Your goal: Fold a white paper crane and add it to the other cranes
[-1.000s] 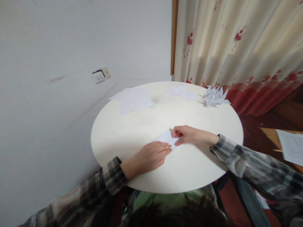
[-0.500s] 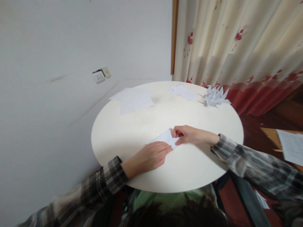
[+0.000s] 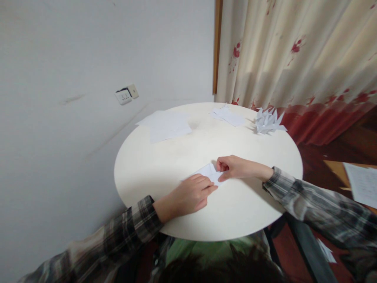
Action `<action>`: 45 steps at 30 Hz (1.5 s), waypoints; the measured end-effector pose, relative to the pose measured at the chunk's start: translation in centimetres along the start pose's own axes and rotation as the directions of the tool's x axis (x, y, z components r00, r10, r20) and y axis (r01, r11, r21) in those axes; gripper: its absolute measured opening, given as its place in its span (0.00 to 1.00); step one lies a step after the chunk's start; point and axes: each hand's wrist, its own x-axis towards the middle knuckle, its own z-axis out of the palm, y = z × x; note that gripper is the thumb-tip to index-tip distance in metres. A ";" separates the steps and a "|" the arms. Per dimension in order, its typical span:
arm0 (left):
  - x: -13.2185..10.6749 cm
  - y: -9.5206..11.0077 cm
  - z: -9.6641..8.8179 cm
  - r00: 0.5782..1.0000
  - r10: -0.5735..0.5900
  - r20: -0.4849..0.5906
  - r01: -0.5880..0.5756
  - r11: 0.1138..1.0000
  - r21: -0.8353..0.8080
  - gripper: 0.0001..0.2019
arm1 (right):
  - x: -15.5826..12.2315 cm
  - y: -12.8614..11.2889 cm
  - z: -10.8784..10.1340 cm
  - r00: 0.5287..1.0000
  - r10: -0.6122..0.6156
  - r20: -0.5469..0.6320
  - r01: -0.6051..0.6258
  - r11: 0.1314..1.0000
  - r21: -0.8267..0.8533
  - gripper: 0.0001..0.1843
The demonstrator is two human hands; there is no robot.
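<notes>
Pinching the right end of a small, flat, creased piece of white paper (image 3: 207, 171) between thumb and curled fingers of the right hand (image 3: 231, 168). Covering its near side with the left hand (image 3: 192, 195), fingers extended, laid over rather than closed. All on a smooth, round white tabletop (image 3: 176, 157), with spiky, sharp-pointed folded white paper shapes (image 3: 267, 122) near the far right edge.

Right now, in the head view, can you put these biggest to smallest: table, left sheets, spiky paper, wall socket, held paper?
1. Table
2. Left sheets
3. Spiky paper
4. Wall socket
Held paper: unsure, because the left hand hides part of it.
</notes>
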 end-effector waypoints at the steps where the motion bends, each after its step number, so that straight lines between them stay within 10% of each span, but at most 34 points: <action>1: 0.0 0.0 -0.1 1.000 0.003 -0.009 -0.003 1.000 0.000 0.18 | 0.0 0.2 -0.1 1.000 -0.002 -0.007 0.002 1.000 -0.013 0.12; 17: -0.1 -1.0 0.2 0.997 -0.041 -0.062 0.032 0.991 -0.130 0.22 | -1.0 5.5 -1.4 0.994 0.028 -0.107 -0.021 0.997 0.072 0.08; 23: 0.2 -1.1 0.0 0.997 0.001 -0.075 -0.004 0.999 -0.033 0.20 | -1.9 2.5 0.1 0.920 -0.256 -0.296 0.180 0.949 -0.259 0.12; 26: 0.1 -1.3 0.0 0.994 -0.018 -0.104 0.015 1.000 -0.027 0.21 | -2.5 1.4 1.9 0.886 -0.414 -0.209 0.333 0.882 -0.333 0.20; 34: 0.0 -2.2 0.5 0.998 -0.009 -0.054 0.005 0.997 -0.075 0.20 | -4.0 3.1 3.5 0.931 -0.359 -0.067 0.283 0.825 -0.488 0.36; 45: 0.8 -2.9 1.3 0.973 -0.127 -0.192 0.091 0.978 -0.188 0.13 | -2.5 0.0 3.6 0.904 -0.383 -0.188 0.176 0.736 -0.654 0.18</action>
